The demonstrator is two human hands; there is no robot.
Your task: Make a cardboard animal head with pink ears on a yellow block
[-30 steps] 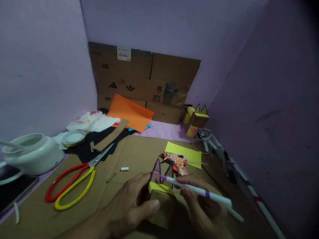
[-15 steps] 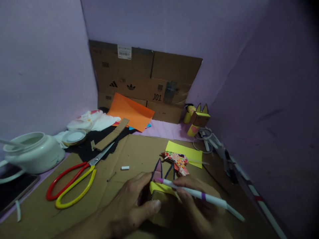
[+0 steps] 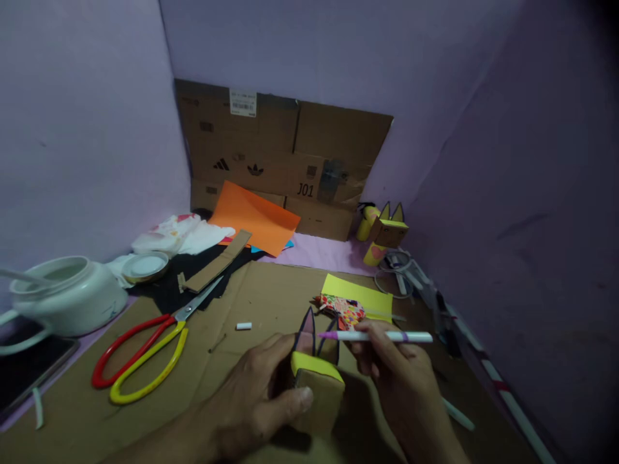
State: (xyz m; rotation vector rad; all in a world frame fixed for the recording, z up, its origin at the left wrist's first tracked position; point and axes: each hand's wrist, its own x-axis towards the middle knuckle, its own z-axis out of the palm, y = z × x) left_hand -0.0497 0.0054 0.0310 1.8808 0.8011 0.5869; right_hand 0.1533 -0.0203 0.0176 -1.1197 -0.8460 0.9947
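My left hand (image 3: 261,386) is closed around the left side of a small cardboard box head (image 3: 319,396) with a yellow top and two pointed, dark-edged ears. The left ear (image 3: 304,335) is coloured pinkish purple inside; the right ear looks brown, partly behind the marker. Between the fingers of my right hand (image 3: 401,374) is a white felt-tip marker (image 3: 377,336) with a purple-pink tip. It lies nearly level, its tip in front of the gap between the ears; whether it touches cannot be told. A flower-patterned glue gun (image 3: 345,309) rests just behind the ears.
Red-and-yellow-handled scissors (image 3: 176,322) lie left on the cardboard sheet (image 3: 261,290), near a small white cap (image 3: 244,326). A white pot (image 3: 68,293) stands far left. Orange paper (image 3: 256,216) and a finished-looking yellow eared figure (image 3: 389,232) are at the back. Yellow paper (image 3: 358,290) lies behind the glue gun.
My right hand has drawn the marker up and away from the left ear, turning it from slanted to nearly level. The left hand and the box head have stayed in place.
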